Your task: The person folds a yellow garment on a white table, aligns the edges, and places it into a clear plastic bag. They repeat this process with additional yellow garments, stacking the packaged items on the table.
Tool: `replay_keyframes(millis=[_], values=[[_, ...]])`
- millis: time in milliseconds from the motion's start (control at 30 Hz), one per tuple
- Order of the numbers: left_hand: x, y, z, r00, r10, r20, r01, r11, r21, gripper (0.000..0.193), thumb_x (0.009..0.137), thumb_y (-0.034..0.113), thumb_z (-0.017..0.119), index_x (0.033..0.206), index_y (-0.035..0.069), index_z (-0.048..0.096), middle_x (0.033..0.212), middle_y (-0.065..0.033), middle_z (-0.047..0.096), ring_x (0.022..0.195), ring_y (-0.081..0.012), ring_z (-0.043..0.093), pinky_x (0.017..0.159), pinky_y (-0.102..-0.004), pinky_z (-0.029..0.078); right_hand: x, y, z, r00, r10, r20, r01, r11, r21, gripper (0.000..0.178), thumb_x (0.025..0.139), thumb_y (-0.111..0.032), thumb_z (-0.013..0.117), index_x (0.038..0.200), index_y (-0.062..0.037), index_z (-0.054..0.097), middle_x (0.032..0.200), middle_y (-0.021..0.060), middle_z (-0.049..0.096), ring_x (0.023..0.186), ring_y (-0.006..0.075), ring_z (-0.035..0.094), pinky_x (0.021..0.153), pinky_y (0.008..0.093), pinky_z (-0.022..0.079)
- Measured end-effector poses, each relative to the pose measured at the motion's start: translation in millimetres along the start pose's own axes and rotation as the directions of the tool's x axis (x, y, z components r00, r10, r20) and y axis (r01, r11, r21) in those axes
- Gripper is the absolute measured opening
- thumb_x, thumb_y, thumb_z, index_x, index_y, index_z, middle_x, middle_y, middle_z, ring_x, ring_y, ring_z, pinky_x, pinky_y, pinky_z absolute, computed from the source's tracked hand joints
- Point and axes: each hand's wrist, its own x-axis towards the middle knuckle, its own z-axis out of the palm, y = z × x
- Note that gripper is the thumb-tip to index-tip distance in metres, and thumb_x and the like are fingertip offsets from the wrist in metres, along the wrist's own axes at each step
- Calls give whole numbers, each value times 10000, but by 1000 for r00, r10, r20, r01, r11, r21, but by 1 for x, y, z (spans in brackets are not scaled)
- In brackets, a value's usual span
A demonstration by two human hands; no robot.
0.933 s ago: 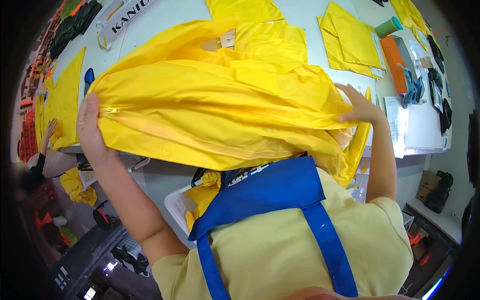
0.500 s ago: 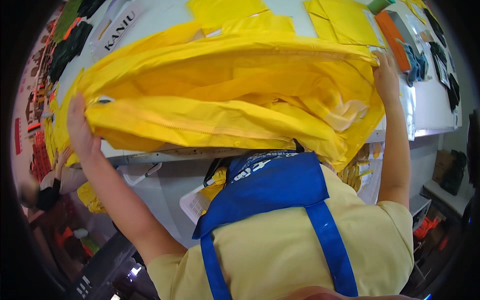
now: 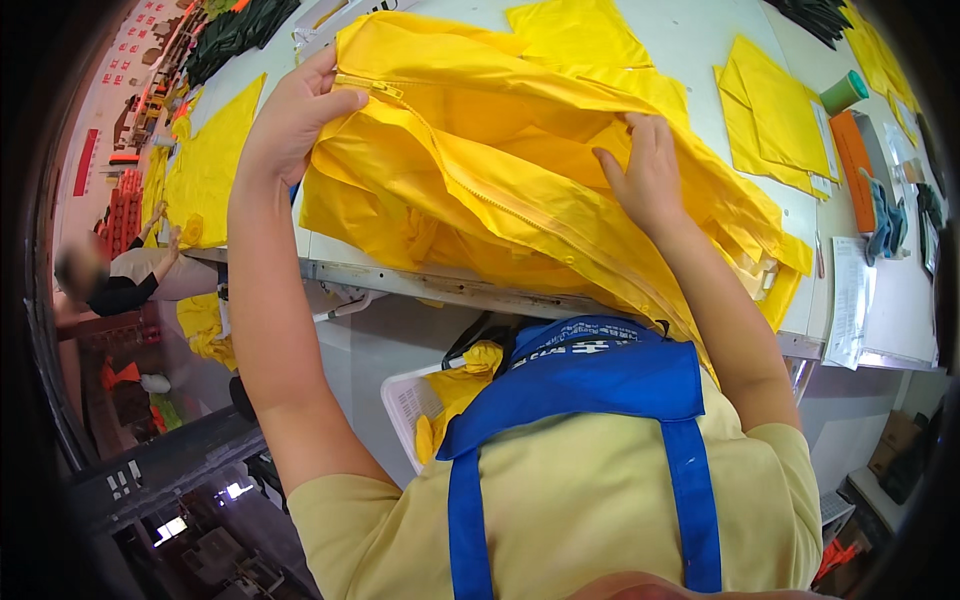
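A large yellow zippered garment [image 3: 480,180] of smooth, thin, shiny fabric lies across the table, its front parted along a long zipper. My left hand [image 3: 295,120] is closed on its upper left corner, thumb over the edge beside the yellow zipper slider [image 3: 385,90]. Over the parted front is my right hand [image 3: 648,175], thumb and fingers apart, fingertips by the far layer. Whether those fingertips touch the fabric I cannot tell. The garment's lower right part hangs over the table edge towards my blue apron [image 3: 590,390].
Folded yellow pieces [image 3: 775,115] lie at the far right of the white table [image 3: 690,40], near a green roll [image 3: 843,92] and an orange box [image 3: 855,150]. Paper sheets [image 3: 850,290] overhang the right edge. Below stands a white bin [image 3: 402,405]. Another person [image 3: 130,280] works at far left.
My left hand has moved right and up with the garment's corner. My right hand has let go of the far right corner and come left over the opening. The view has shifted.
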Motion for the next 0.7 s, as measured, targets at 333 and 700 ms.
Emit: replay_keyframes(millis=[333,700], values=[[1,9,23,979,33,200,-57,992,114,499,830,27,480,1328,5,451,1152,-52,614,1010,-99,589,871,-234,456,80,-120,-8,906,-1,424,-282,746,603,327,844,-296,679,965,7,661,832,157,671,757,195,664,715,307,520],[19,46,61,966,258,19,-240,867,437,342,919,156,508,1199,-31,565,1061,-101,664,947,-216,631,850,-305,489,107,-105,-29,829,12,560,-331,817,473,274,902,-282,601,873,-13,650,787,59,642,770,139,618,700,256,478]])
